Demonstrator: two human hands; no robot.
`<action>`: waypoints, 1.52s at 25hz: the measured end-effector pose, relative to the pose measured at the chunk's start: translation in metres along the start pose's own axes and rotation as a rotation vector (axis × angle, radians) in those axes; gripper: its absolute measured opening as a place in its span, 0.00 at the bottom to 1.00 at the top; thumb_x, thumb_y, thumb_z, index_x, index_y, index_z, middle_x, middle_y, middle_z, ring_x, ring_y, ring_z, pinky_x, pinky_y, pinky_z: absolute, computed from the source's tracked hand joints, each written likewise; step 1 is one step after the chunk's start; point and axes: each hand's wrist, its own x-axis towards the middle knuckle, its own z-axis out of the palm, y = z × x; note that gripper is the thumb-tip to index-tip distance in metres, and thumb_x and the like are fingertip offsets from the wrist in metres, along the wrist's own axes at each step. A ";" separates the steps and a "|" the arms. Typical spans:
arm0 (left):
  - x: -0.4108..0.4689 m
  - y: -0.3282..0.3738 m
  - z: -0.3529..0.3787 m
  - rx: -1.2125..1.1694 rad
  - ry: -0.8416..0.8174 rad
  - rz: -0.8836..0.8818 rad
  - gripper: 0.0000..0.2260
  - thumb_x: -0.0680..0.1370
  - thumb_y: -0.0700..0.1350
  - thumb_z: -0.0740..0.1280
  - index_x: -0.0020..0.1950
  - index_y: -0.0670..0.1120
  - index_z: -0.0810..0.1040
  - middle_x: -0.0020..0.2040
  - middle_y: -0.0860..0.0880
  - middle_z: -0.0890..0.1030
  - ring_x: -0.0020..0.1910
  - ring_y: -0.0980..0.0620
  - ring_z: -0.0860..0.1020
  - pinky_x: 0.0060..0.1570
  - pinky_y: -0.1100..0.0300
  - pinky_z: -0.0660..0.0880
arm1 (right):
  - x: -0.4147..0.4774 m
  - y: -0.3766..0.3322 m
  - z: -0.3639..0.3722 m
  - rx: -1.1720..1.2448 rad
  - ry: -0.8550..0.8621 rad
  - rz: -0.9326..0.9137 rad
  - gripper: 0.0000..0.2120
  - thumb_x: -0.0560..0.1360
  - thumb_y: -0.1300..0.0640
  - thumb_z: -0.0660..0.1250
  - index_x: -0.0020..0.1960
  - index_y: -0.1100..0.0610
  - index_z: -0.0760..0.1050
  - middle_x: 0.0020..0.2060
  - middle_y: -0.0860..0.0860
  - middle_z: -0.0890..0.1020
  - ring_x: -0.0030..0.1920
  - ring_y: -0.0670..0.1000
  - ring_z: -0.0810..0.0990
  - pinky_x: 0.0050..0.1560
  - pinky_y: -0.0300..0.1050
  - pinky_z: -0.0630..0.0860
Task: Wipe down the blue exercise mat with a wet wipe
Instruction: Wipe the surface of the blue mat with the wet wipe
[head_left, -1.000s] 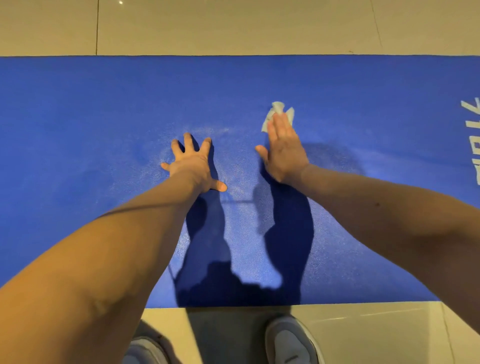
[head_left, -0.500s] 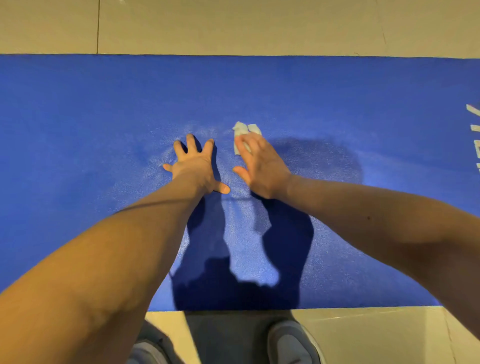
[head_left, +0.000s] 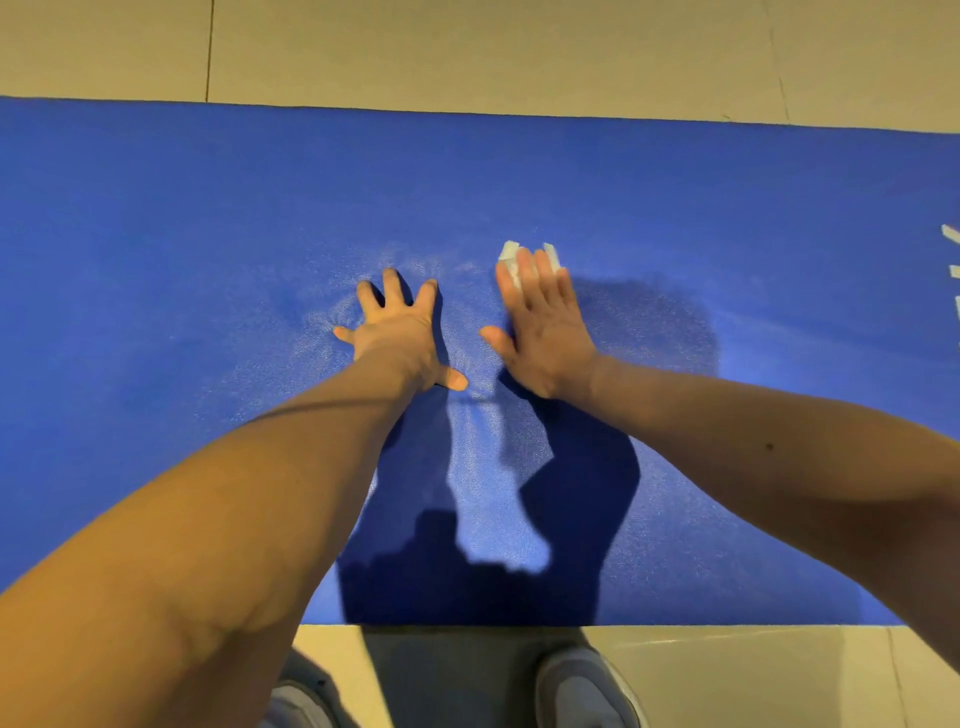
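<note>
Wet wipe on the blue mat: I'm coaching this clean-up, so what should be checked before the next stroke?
1. Wet wipe under the fingers of the right hand: ok.
2. Right hand flat, pressing down: ok.
3. Left hand spread flat on the blue mat, apart from the wipe: ok.
4. Mat lying flat where visible: ok.
5. Wipe moist enough: cannot tell.

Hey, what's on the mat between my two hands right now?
Nothing but bare blue mat: the head view shows a narrow strip between the left hand and the right hand, whose fingers press the wet wipe.
</note>
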 end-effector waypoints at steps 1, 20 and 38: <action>0.000 0.000 0.001 -0.002 0.002 0.002 0.61 0.57 0.67 0.81 0.80 0.60 0.47 0.80 0.47 0.41 0.78 0.35 0.42 0.65 0.22 0.61 | 0.003 -0.010 0.001 -0.007 -0.019 -0.062 0.38 0.80 0.38 0.52 0.78 0.64 0.56 0.78 0.60 0.56 0.77 0.68 0.52 0.77 0.63 0.51; 0.001 -0.009 0.000 -0.042 -0.004 0.034 0.53 0.67 0.66 0.77 0.81 0.61 0.45 0.80 0.48 0.40 0.79 0.38 0.42 0.67 0.25 0.61 | 0.055 -0.002 0.011 0.053 -0.041 -0.173 0.31 0.82 0.46 0.49 0.77 0.67 0.60 0.77 0.60 0.62 0.78 0.63 0.55 0.78 0.58 0.54; 0.033 -0.034 -0.014 -0.081 0.089 -0.088 0.58 0.62 0.68 0.78 0.81 0.59 0.45 0.79 0.48 0.45 0.78 0.37 0.45 0.63 0.27 0.68 | 0.111 0.021 0.013 0.046 -0.058 -0.033 0.38 0.81 0.37 0.47 0.80 0.63 0.52 0.79 0.56 0.57 0.79 0.62 0.49 0.79 0.57 0.48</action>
